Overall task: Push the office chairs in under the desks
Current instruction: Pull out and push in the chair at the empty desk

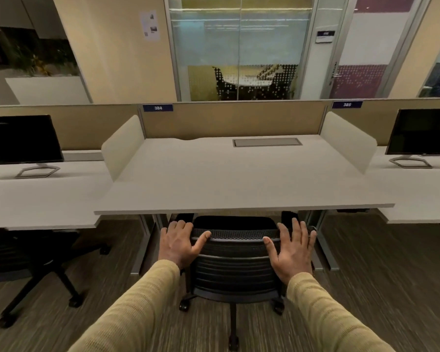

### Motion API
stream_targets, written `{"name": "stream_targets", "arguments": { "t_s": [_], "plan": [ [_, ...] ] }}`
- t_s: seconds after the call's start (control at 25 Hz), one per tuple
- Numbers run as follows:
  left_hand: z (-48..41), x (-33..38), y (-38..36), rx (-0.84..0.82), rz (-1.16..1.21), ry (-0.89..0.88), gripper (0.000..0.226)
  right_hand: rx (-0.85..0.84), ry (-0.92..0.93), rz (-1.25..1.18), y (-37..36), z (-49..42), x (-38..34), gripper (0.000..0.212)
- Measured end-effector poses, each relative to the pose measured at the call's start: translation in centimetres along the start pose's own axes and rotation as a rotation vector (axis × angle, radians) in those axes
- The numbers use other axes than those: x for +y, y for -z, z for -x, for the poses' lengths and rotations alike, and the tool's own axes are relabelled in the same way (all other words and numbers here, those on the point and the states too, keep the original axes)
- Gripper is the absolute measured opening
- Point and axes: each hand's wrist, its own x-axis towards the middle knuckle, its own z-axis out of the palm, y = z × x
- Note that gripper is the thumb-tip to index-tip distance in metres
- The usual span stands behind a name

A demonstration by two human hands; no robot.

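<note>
A black office chair (235, 260) stands in front of me, its seat tucked under the white desk (239, 179) marked 384. Its mesh backrest top is just below the desk's front edge. My left hand (179, 243) lies flat on the left end of the backrest top, fingers straight and thumb along the rim. My right hand (292, 246) lies flat on the right end in the same way. Both sleeves are tan.
A second black office chair (23, 257) stands at the left, partly under the neighbouring desk (36, 199), which carries a monitor (21, 141). The right desk (417, 189) holds another monitor (424, 133). Carpet runs below; a glass-walled room lies behind the divider.
</note>
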Motion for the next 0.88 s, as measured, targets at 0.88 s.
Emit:
{"name": "stream_targets", "arguments": {
  "t_s": [0.88],
  "plan": [
    [-14.4, 9.9, -3.3, -0.171, -0.077, 0.070, 0.099, -0.356, 0.012, 0.124, -0.3, -19.4, 8.6, 0.094]
  ]
}}
